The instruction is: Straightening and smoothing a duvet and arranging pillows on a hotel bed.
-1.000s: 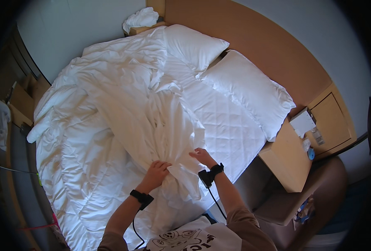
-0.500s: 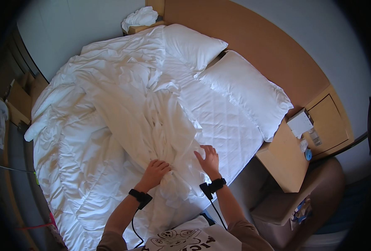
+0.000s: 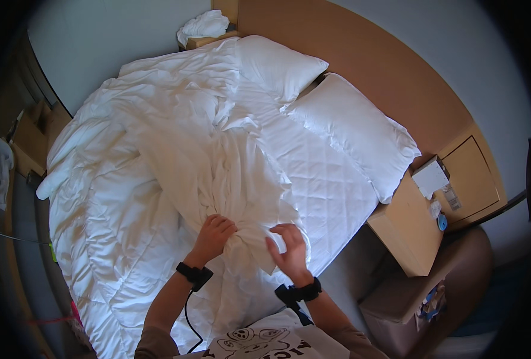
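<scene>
A thin white duvet cover [image 3: 182, 173] lies in gathered folds across the middle of the bed. My left hand [image 3: 214, 235] is closed on a bunch of it, and creases fan out from the fingers. Just to the right, my right hand [image 3: 289, 248] is held with thumb and fingers apart, close to the loose part of the cover; whether it touches the cloth I cannot tell. Beneath and to the left spreads a puffy white duvet [image 3: 110, 227] with stitched seams. Each wrist wears a black strap with a small device.
Two white pillows [image 3: 352, 128] rest against the brown headboard [image 3: 385, 66]. The quilted mattress pad [image 3: 325, 179] shows on the right. A wooden nightstand [image 3: 406, 230] holds a white box [image 3: 430, 178]. A brown armchair [image 3: 391, 305] stands nearer. White cloth [image 3: 204, 25] is heaped at the far corner.
My left hand has shifted a little up and left with the bunched cloth. My right hand has come left and down, nearer to the left one. The cover is drawn tighter around my left fingers.
</scene>
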`<state>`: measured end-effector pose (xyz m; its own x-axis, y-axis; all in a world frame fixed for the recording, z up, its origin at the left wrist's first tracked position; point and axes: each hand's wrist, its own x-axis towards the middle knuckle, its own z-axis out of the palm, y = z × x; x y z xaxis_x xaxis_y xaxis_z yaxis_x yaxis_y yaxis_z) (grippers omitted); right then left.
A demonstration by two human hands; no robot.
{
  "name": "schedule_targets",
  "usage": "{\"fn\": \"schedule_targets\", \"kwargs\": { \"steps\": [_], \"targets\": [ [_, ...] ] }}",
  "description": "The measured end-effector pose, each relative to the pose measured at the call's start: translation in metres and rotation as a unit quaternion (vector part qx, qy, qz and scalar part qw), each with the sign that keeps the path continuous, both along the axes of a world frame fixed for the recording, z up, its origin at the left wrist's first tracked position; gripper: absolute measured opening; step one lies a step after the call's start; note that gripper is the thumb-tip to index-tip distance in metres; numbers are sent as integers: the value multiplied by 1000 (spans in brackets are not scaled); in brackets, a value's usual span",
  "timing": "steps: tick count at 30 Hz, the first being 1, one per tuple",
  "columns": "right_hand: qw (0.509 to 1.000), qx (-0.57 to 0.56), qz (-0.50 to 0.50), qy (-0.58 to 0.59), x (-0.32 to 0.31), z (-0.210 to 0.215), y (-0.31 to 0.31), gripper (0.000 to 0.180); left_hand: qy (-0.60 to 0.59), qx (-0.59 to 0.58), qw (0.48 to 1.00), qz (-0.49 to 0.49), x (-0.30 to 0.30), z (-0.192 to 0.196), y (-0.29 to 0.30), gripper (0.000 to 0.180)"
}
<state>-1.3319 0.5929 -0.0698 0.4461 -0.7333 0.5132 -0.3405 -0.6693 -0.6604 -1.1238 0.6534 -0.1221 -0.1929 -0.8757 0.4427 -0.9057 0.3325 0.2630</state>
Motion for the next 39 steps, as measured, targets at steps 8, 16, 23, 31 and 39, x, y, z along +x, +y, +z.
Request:
{"fn": "schedule_targets", "kwargs": {
  "steps": [8,16,23,31,39],
  "targets": [
    [854,477,178,102,4,-94,-10,57,-35,87,994,-60,-5,-17,8,19],
    [928,271,156,202,27,-156,-60,58,-10,88,994,-56,-11,-10,6,15],
    [902,374,-36,214,36,-184,-57,54,-12,97,995,-34,-6,-30,21,15],
    [934,307,-48,178,27,-146,-79,24,-1,70,997,-41,-12,-31,8,17],
    [968,37,-103,227,55,-86,-88,15,22,86,996,-24,-10,-25,12,19]
  ]
}}
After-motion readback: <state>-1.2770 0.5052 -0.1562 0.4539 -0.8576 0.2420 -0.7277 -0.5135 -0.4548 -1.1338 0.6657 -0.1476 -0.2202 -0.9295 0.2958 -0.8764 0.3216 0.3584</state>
